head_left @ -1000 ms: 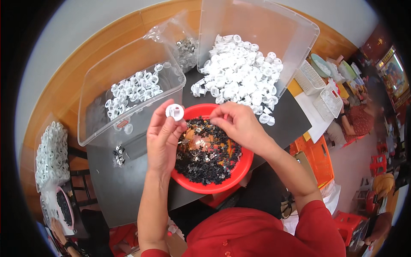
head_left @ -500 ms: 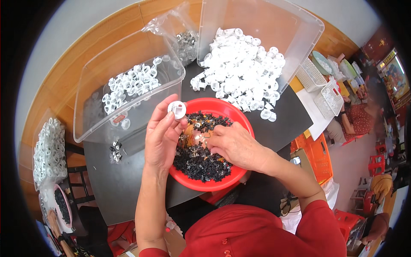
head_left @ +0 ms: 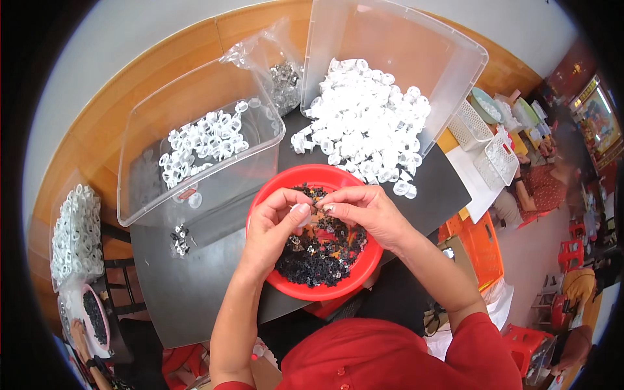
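Note:
Over the red basin (head_left: 315,294), my two hands are close together, fingertips nearly meeting. My left hand (head_left: 273,227) is closed around a round white plastic part (head_left: 304,216), mostly covered by the thumb and fingers. The thumb and forefinger of my right hand (head_left: 370,211) pinch something tiny at the white part's side; I cannot make out its kind. Below them the basin holds many small black pieces (head_left: 312,270), with some shiny bits among them.
Beyond the basin, a clear bin (head_left: 133,179) holds white ring-like parts (head_left: 201,143). Another clear bin (head_left: 455,78) spills white parts (head_left: 370,117) onto the dark table (head_left: 162,292). A bag of metal pieces (head_left: 284,84) stands between. Other people sit at right and lower left.
My right hand has lifted out of the black pieces and come up to the white part. My left hand has lowered and turned the part inward. The view has shifted slightly.

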Action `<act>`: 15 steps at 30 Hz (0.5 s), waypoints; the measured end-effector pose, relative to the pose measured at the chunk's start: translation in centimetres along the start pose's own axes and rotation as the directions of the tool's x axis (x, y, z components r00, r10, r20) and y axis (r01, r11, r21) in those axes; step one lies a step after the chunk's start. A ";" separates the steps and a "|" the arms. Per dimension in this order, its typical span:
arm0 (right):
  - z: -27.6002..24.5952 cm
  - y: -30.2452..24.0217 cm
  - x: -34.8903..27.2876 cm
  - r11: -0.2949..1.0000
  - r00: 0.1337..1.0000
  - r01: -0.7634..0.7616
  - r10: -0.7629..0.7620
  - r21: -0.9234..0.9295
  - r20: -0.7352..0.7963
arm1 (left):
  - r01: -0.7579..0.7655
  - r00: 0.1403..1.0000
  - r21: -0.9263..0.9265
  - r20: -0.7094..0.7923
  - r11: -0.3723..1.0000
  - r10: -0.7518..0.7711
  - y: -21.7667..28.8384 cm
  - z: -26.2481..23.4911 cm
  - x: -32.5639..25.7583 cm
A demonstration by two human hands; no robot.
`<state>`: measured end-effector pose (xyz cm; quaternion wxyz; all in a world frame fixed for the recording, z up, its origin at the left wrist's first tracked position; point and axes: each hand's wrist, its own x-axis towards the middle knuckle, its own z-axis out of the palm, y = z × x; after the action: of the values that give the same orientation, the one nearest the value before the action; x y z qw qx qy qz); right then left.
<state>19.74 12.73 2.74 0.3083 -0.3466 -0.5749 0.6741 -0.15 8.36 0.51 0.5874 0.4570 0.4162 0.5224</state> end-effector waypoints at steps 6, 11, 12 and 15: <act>0.9 0.3 0.4 0.994 0.998 0.050 -0.047 0.093 -0.039 | 0.041 0.999 -0.020 0.013 0.999 -0.040 0.2 0.5 -0.2; 1.8 1.5 0.9 0.953 0.952 0.262 -0.281 -0.152 -0.121 | 0.026 1.000 -0.061 -0.015 0.998 -0.027 -0.3 0.1 0.0; 2.0 1.3 0.9 0.906 0.932 0.288 -0.339 -0.309 -0.127 | 0.016 1.000 -0.083 -0.004 0.996 -0.016 -0.3 0.0 0.0; 2.5 0.6 0.8 0.927 0.942 0.255 -0.302 -0.275 -0.143 | -0.002 0.997 -0.025 -0.072 1.000 0.000 -0.2 0.1 0.0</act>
<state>17.23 11.94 2.34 0.4060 -0.3579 -0.6688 0.5096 -0.05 8.32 0.38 0.5775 0.4307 0.4301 0.5440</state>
